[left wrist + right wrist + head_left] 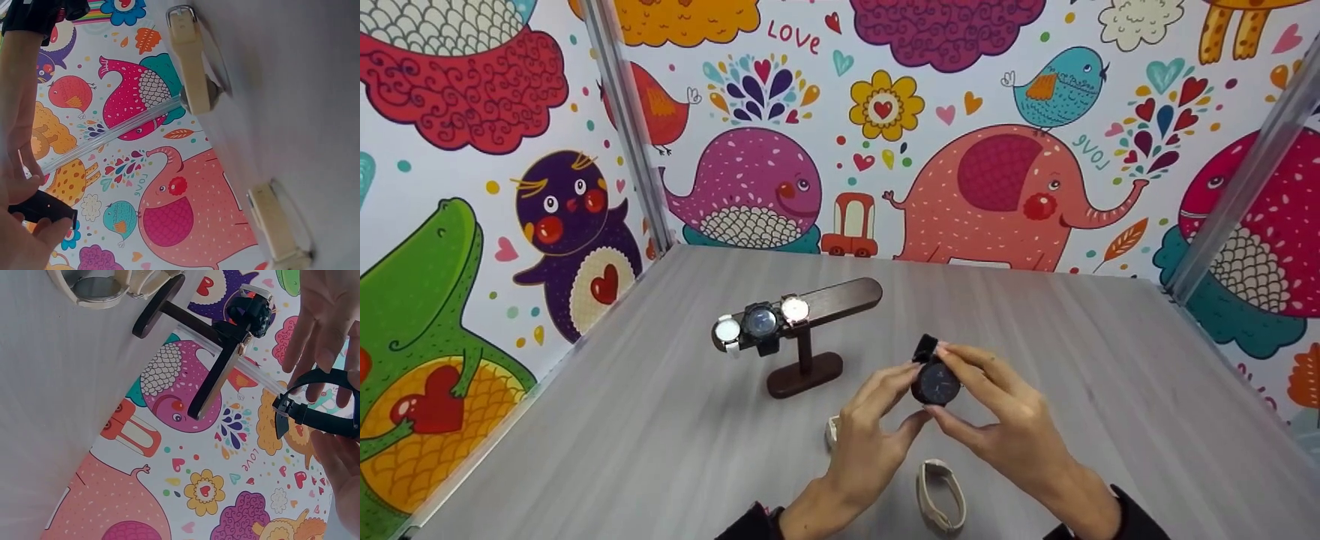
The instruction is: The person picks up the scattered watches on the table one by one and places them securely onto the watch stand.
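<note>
My left grip (871, 433) and right grip (1014, 414) pinch the black watch (937, 385) — I think I'm fixing its strap (327, 420), so the next move needs a soft, steady hold.

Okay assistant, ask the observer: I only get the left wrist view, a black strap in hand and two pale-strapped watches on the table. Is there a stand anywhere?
Observer: Yes, the head view shows a dark stand holding three watches.
Operator: Where along its bar are they?
Observer: Toward the left end in the head view.
Operator: Does the black watch show its dial?
Observer: Yes, its dark dial shows there, between the left hand and right hand.
</note>
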Available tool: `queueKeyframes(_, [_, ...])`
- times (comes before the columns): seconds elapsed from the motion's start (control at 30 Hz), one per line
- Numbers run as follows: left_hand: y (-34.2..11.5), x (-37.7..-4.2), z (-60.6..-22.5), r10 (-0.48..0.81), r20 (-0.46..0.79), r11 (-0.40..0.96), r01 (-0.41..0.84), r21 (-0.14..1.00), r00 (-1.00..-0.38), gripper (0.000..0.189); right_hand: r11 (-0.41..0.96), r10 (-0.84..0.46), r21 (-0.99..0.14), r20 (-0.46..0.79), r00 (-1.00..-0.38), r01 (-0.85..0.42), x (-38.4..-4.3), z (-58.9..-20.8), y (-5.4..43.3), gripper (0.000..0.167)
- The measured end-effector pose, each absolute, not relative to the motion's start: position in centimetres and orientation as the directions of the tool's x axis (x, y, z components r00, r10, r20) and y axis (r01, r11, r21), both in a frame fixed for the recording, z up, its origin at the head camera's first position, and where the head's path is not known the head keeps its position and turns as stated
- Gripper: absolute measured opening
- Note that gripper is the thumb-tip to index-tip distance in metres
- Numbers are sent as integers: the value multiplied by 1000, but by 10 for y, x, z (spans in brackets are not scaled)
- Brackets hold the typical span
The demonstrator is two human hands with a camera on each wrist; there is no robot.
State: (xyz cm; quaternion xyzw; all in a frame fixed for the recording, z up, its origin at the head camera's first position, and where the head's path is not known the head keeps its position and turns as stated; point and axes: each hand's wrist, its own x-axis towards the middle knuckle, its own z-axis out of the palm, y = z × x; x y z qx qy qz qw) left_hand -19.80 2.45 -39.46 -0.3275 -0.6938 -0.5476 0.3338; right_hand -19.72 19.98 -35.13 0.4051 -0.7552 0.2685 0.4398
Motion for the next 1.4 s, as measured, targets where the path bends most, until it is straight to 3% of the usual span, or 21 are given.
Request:
queueKeyframes(0.23, [22, -199, -395, 125, 787, 97, 797, 597, -604, 41, 570, -454, 48, 850, -266, -820, -197, -350, 201, 53])
queueKeyframes(0.47, [20, -202, -397, 117, 772, 156, 779, 607, -625, 18, 532, -435, -51, 840, -325, -845, -198, -348, 197, 51])
queueKeyframes(0.6, [19, -203, -397, 111, 765, 157, 771, 617, -635, 16, 508, -423, -112, 831, -361, -854, -200, -347, 195, 50])
queueKeyframes(0.67, [18, -204, -397, 106, 761, 154, 766, 624, -641, 17, 513, -422, -135, 820, -386, -848, -201, -346, 194, 51])
queueKeyframes(0.8, [14, -206, -398, 82, 778, 211, 774, 597, -622, 23, 513, -437, -117, 817, -376, -850, -205, -345, 191, 51])
queueKeyframes(0.97, [7, -210, -402, 43, 810, 320, 776, 543, -585, 37, 522, -454, -53, 828, -330, -851, -211, -345, 187, 75])
queueKeyframes(1.17, [-9, -214, -400, 40, 815, 353, 771, 530, -578, 44, 544, -460, -29, 826, -327, -838, -219, -345, 186, 74])
queueKeyframes(1.4, [-42, -223, -394, 53, 843, 490, 749, 445, -536, 47, 566, -457, -25, 823, -338, -824, -231, -342, 185, 71])
